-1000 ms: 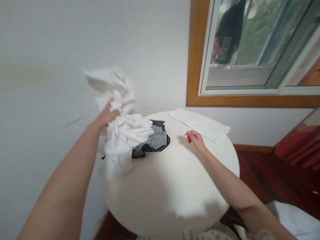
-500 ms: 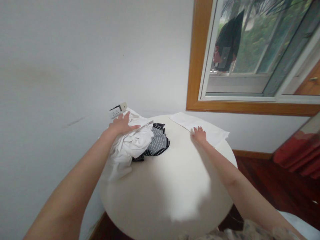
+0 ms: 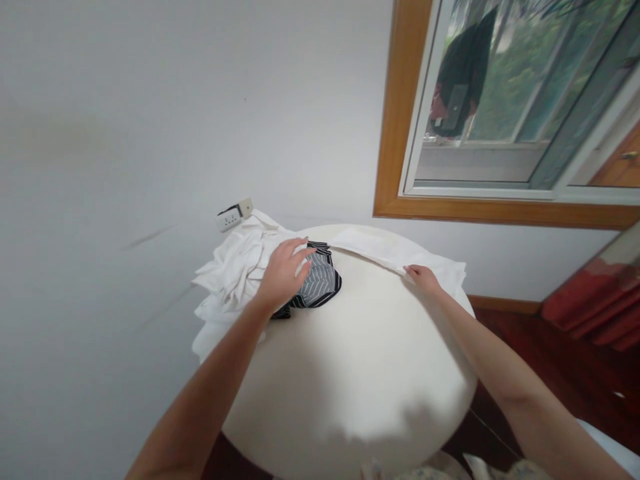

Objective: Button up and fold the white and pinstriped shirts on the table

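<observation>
My right hand (image 3: 423, 277) pinches the near edge of a flat white cloth (image 3: 383, 247) that lies along the far right side of a round white table (image 3: 370, 347). The pinched edge is lifted slightly. My left hand (image 3: 284, 275) is over the border between a crumpled white cloth pile (image 3: 237, 263) and a grey-and-black striped cloth (image 3: 323, 280). Its fingers are apart and point right; whether they touch the fabric I cannot tell. Part of the striped cloth is hidden behind this hand.
A white wall with a power socket (image 3: 230, 218) borders the table at the left and back. A wood-framed window (image 3: 393, 160) is at the upper right. Below it, a red curtain (image 3: 595, 303) hangs over the dark wooden floor (image 3: 530, 353).
My left hand has moved right, off the white pile towards the striped cloth. My right hand has shifted right and closed on the white cloth's edge, raising it a little.
</observation>
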`<state>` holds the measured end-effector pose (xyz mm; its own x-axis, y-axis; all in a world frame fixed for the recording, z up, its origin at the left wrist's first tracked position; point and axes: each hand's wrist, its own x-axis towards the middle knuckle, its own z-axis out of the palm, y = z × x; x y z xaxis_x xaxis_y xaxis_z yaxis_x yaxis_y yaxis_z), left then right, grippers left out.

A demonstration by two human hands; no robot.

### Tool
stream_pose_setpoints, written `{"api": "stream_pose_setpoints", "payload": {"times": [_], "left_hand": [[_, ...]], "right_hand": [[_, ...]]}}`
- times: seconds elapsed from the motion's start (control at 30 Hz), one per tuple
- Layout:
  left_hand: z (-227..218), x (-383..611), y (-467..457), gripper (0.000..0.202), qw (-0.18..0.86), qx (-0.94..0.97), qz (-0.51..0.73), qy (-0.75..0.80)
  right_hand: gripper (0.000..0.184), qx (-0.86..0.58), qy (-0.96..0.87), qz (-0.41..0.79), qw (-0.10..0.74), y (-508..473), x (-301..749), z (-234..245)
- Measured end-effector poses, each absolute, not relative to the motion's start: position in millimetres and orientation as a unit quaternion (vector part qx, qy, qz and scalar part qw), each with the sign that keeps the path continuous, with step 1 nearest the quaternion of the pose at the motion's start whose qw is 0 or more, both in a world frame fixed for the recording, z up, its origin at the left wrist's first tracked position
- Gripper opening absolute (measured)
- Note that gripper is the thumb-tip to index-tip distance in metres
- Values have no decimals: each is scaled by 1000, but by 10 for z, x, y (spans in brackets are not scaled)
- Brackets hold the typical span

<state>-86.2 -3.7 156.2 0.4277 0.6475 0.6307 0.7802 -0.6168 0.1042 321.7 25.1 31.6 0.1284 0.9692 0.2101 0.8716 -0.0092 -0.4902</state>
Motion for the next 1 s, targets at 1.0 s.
{"api": "stream_pose_setpoints", "payload": {"times": [1.0], "left_hand": [[164, -384, 13, 44, -22, -805, -324, -496]], "right_hand": [[49, -637, -747, -94, 164, 386, 2524, 378]]}}
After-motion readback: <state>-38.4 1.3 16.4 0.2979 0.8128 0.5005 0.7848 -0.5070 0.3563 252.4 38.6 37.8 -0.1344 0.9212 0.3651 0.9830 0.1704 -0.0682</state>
